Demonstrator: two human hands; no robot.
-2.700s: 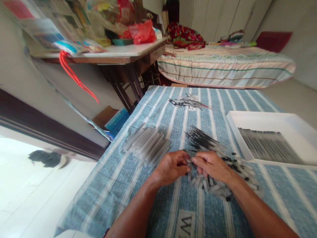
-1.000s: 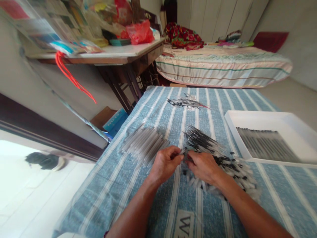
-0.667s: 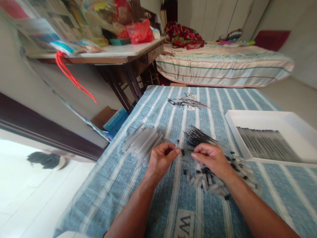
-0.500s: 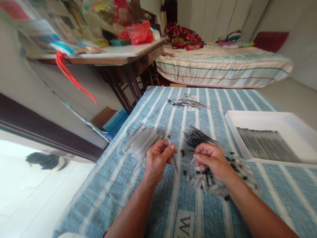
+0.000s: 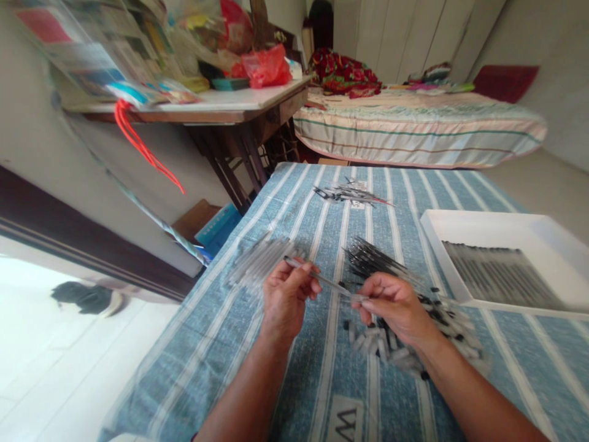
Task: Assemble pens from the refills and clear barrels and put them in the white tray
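My left hand (image 5: 288, 298) is closed on a slim grey pen (image 5: 327, 281) with a black end, which slants down to the right. My right hand (image 5: 391, 301) pinches a small clear pen cap (image 5: 357, 298) at the pen's other end; whether the tip is inside it I cannot tell. Just beyond my left hand lies a pile of translucent pen barrels (image 5: 257, 264). Thin black refills (image 5: 370, 255) lie beyond my right hand. Below and beside that hand spreads a heap of clear caps and black plugs (image 5: 384, 344), partly hidden by my wrist.
A white tray (image 5: 483, 222) at the right holds a row of pens (image 5: 501, 276). Several thin black and clear pieces (image 5: 350, 193) lie at the far end of the striped cloth (image 5: 230, 374). A desk (image 5: 221, 105) and a bed (image 5: 423, 135) stand behind.
My hands worked close together, then parted with the pen in my left hand. The pen has swung from upright to slanting right, and its lower end now meets the cap in my right hand.
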